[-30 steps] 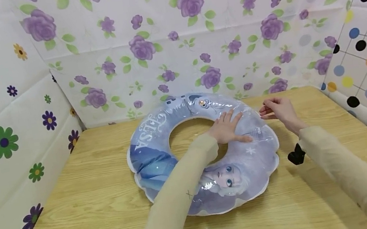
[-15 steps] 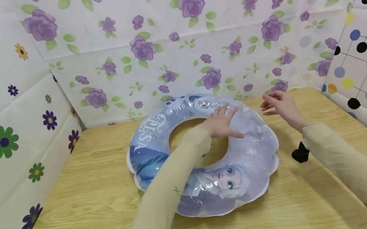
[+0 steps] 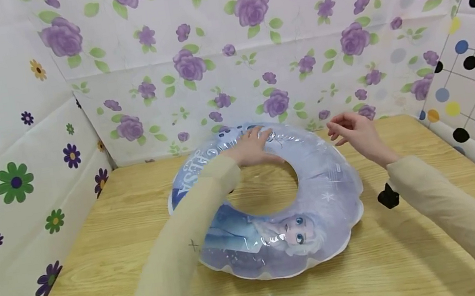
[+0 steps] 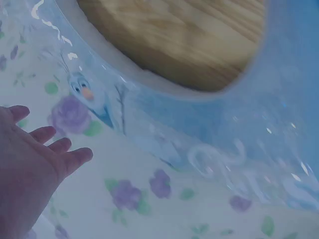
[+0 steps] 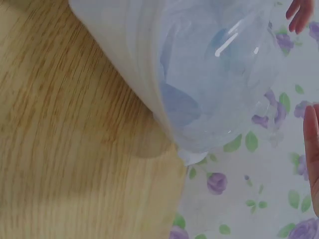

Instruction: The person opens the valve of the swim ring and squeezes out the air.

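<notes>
An inflated swim ring (image 3: 323,181), pale blue and lilac with cartoon figures and lettering, lies flat on the wooden table. My left hand (image 3: 252,149) is at the ring's far inner rim, fingers spread, with the forearm crossing the ring's left side. In the left wrist view that hand (image 4: 40,159) has its fingers extended beside a printed snowman. Just beyond the ring's right far edge, my right hand (image 3: 357,135) hovers with loosely bent fingers and nothing visible in them. The right wrist view shows the ring's bulging side (image 5: 214,74) with its white seam.
The wooden table (image 3: 134,225) ends at a white backdrop (image 3: 144,110) with purple roses. Side sheets stand left (image 3: 32,163) with daisies and right (image 3: 473,92) with coloured dots. A small black piece (image 3: 388,196) shows below my right sleeve.
My left hand has moved left and away from me, from the ring's right side to its far part. The right hand has drawn slightly off the ring's edge. The ring has hardly shifted.
</notes>
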{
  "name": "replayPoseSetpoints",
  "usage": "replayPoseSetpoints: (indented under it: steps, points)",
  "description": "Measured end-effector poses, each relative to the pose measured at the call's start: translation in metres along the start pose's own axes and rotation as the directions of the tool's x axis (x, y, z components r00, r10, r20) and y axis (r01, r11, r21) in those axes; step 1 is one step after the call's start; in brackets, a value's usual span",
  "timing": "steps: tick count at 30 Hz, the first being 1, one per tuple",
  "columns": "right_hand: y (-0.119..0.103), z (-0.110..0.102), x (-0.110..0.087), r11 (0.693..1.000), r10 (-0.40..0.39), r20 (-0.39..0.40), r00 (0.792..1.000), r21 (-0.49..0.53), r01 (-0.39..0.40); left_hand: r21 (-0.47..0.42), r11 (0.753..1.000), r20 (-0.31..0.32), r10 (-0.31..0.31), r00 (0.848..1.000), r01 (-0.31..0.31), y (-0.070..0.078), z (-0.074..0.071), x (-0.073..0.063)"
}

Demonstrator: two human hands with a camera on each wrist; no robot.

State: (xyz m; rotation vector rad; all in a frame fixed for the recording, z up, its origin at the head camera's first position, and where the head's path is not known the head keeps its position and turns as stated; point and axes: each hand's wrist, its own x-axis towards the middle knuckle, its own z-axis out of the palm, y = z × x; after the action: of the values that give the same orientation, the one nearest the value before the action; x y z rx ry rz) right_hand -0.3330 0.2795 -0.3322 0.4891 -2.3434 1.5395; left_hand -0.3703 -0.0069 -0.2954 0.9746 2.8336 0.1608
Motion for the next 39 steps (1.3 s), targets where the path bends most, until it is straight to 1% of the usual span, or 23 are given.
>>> replayPoseSetpoints:
  steps: [2,4,5,7,8,9,11,12,16,18,20,22,24,26,27,28,29,31,32,34,35,37,39]
  points:
    - [-0.004,0.004,0.001,1.0,-0.006,0.052,0.999,-0.017,0.007,0.004,1.0,-0.005,-0.028,1.0,0.028,-0.011,-0.004,-0.007]
    - [-0.01,0.008,0.001,0.997,-0.005,0.12,0.993,-0.081,0.015,0.002,0.998,-0.003,-0.059,0.998,0.059,-0.022,-0.007,-0.013]
    - [-0.013,0.011,0.001,0.992,-0.017,0.158,0.987,-0.124,0.037,-0.002,0.998,-0.005,-0.07,0.998,0.07,-0.027,-0.008,-0.017]
    - [-0.019,0.018,0.001,0.967,-0.078,0.242,0.967,-0.216,0.132,-0.006,0.996,-0.008,-0.088,0.996,0.088,-0.036,-0.008,-0.022]
    - [-0.021,0.022,0.0,0.948,-0.113,0.288,0.951,-0.254,0.19,-0.012,0.995,-0.011,-0.1,0.995,0.1,-0.041,-0.008,-0.025]
    - [-0.024,0.027,0.001,0.926,-0.157,0.33,0.931,-0.279,0.255,-0.017,0.993,-0.011,-0.113,0.994,0.113,-0.045,-0.008,-0.028]
    - [-0.028,0.037,0.001,0.879,-0.242,0.401,0.883,-0.295,0.375,-0.015,0.99,-0.017,-0.139,0.99,0.138,-0.055,-0.008,-0.035]
    - [-0.029,0.041,0.002,0.859,-0.275,0.43,0.86,-0.292,0.421,-0.022,0.988,-0.013,-0.151,0.988,0.15,-0.06,-0.006,-0.036]
    - [-0.035,0.058,0.001,0.81,-0.343,0.515,0.786,-0.261,0.525,-0.023,0.98,-0.011,-0.196,0.981,0.196,-0.08,0.0,-0.044]
    - [-0.039,0.066,0.0,0.795,-0.374,0.544,0.751,-0.229,0.562,-0.017,0.977,-0.016,-0.213,0.977,0.213,-0.087,0.004,-0.048]
    - [-0.043,0.074,-0.004,0.776,-0.402,0.571,0.716,-0.202,0.597,-0.013,0.973,-0.034,-0.23,0.973,0.229,-0.094,0.007,-0.052]
    - [-0.05,0.083,-0.01,0.753,-0.421,0.594,0.685,-0.192,0.629,0.002,0.97,-0.056,-0.245,0.968,0.245,-0.1,0.011,-0.056]
    - [-0.057,0.092,-0.018,0.725,-0.438,0.629,0.642,-0.176,0.666,0.012,0.964,-0.074,-0.262,0.962,0.264,-0.105,0.016,-0.06]
    - [-0.066,0.101,-0.026,0.689,-0.454,0.67,0.587,-0.153,0.708,0.009,0.957,-0.076,-0.289,0.954,0.291,-0.111,0.022,-0.064]
    - [-0.07,0.106,-0.03,0.666,-0.466,0.688,0.556,-0.14,0.733,0.0,0.951,-0.071,-0.308,0.949,0.309,-0.114,0.025,-0.065]
    - [-0.074,0.111,-0.034,0.642,-0.485,0.705,0.518,-0.114,0.758,-0.009,0.945,-0.062,-0.326,0.943,0.326,-0.117,0.029,-0.067]
    - [-0.077,0.116,-0.037,0.623,-0.504,0.72,0.478,-0.081,0.778,-0.035,0.94,-0.052,-0.341,0.939,0.339,-0.12,0.032,-0.068]
    - [-0.084,0.124,-0.044,0.573,-0.544,0.737,0.401,-0.022,0.819,-0.078,0.929,-0.034,-0.365,0.93,0.361,-0.124,0.037,-0.069]
    - [-0.086,0.128,-0.047,0.555,-0.56,0.743,0.367,0.007,0.832,-0.094,0.925,-0.03,-0.371,0.928,0.367,-0.125,0.039,-0.068]
    - [-0.089,0.135,-0.053,0.531,-0.579,0.754,0.311,0.059,0.845,-0.103,0.924,-0.034,-0.373,0.927,0.368,-0.127,0.043,-0.067]
    - [-0.089,0.138,-0.056,0.521,-0.579,0.763,0.288,0.074,0.85,-0.112,0.924,-0.039,-0.371,0.928,0.365,-0.128,0.044,-0.065]
    - [-0.088,0.142,-0.062,0.501,-0.571,0.782,0.251,0.089,0.861,-0.1,0.927,-0.049,-0.368,0.928,0.362,-0.129,0.046,-0.062]
    - [-0.085,0.146,-0.068,0.494,-0.554,0.801,0.228,0.095,0.864,-0.094,0.929,-0.055,-0.364,0.93,0.358,-0.129,0.049,-0.06]
